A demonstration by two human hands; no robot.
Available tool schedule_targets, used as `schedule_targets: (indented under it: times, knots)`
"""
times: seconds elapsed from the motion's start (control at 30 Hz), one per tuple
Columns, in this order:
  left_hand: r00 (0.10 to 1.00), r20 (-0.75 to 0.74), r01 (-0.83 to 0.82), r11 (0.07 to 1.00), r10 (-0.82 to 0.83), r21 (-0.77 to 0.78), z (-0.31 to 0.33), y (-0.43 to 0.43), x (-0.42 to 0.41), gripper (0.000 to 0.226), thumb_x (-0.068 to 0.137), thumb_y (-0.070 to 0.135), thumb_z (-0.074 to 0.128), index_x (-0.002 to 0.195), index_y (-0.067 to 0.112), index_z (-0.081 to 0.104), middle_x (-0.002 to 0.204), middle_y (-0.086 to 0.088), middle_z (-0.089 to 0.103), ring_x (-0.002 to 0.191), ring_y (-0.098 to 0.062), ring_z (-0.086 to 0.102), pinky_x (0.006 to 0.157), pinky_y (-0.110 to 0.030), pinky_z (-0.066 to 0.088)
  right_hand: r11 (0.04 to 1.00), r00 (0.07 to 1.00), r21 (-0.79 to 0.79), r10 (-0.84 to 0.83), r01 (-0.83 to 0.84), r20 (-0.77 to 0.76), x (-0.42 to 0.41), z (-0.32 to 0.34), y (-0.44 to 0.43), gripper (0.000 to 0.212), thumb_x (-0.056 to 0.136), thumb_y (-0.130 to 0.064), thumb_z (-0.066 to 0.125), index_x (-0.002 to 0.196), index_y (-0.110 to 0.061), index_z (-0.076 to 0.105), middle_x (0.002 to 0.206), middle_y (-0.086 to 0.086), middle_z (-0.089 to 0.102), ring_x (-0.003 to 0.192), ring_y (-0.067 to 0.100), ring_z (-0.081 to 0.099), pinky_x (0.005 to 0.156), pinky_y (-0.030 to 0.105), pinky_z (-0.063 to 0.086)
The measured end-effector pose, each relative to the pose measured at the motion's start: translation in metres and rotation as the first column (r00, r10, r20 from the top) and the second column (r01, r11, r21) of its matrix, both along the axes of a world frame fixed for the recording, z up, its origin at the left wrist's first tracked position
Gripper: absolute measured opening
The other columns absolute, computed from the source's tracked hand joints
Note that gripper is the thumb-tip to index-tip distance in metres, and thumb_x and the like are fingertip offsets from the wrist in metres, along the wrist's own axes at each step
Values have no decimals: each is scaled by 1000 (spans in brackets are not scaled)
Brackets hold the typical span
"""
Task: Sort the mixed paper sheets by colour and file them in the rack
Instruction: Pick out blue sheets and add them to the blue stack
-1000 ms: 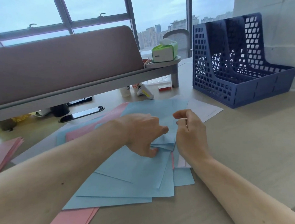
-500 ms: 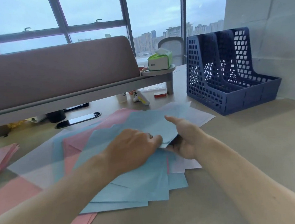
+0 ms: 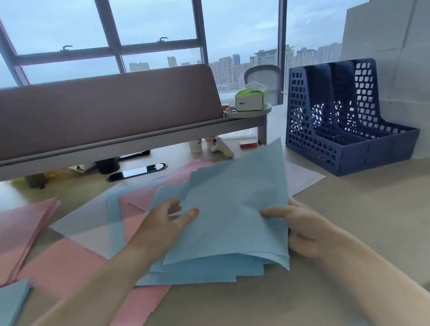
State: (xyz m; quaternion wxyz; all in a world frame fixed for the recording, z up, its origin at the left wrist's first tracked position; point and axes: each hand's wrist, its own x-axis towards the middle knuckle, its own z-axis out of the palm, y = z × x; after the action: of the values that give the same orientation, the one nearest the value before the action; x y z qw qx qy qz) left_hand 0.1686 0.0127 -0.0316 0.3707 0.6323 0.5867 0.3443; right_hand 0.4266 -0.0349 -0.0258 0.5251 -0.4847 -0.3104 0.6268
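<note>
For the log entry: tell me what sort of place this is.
Most likely a high-rise office: a desk with a padded divider screen, a blue file rack, and city towers through the window.

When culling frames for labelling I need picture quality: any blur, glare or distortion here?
Head view: soft overcast window backlight, no harsh glare; head view again, wide-angle distortion leans the window bars and rack; the lifted blue sheets smear at their far edges, while left hand and right hand holding them look fairly sharp.
</note>
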Motion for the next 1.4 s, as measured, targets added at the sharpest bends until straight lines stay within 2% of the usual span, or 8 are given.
schedule_targets:
  times: [0.27,0.47,0.73,0.97,1.1,1.2,1.3,1.4]
  knots:
    - [965,262,52,993,-23,-103,1,-1,9,51,87,18,78,134,12,57,128,3,62,106,-5,66,94,-29,52,992,990,-83,106,-99,89,0,11,-8,27,88,-18,72,113,-10,69,105,15,76,96,35,73,87,49,56]
    - [867,-492,-76,997,82,33,10,18,-19,69,85,36,75,144,13,49,138,-4,58,125,-23,56,100,-28,42,988,944,-50,-124,146,307,6,5,3,47,84,17,65,125,-1,51,108,23,69,85,38,70,54,42,61]
    - [766,-642,-106,991,28,-84,32,32,-14,58,67,47,90,108,13,69,109,0,68,97,-21,62,84,-27,50,976,923,-38,-189,213,335,5,-4,4,26,87,15,62,101,-4,52,91,16,64,76,31,64,61,40,52]
    - [992,-84,62,952,-91,-299,34,15,-15,20,100,7,52,112,-1,66,84,-10,72,59,-13,67,50,-20,54,982,904,14,-180,189,388,9,4,6,25,88,2,69,112,2,62,95,18,71,76,31,69,51,30,59]
    - [895,440,118,916,69,-383,25,-9,-21,22,104,2,46,113,-1,66,74,-7,73,51,-10,64,47,-18,54,997,924,-9,-73,83,374,15,15,2,12,90,-15,72,99,-8,69,73,2,76,57,17,72,46,25,56]
    - [828,556,181,905,70,-384,19,-26,-20,26,106,3,43,114,1,67,74,-8,71,51,-11,63,46,-18,53,998,946,-47,-16,33,323,17,17,3,17,89,-17,73,101,-7,67,76,4,77,61,17,72,50,26,56]
    - [930,362,184,929,-59,-322,13,-29,-18,29,107,14,44,111,2,70,85,-10,72,63,-19,64,58,-26,55,995,927,-103,40,-2,373,13,10,4,25,88,-2,69,113,-2,65,96,17,76,83,33,74,66,39,60]
    - [981,-192,-32,996,16,-84,11,-14,-35,34,102,34,46,80,14,61,75,0,61,67,-20,54,66,-28,42,995,903,-89,5,37,430,16,7,3,24,90,6,64,113,-2,62,101,19,74,85,36,72,58,36,60]
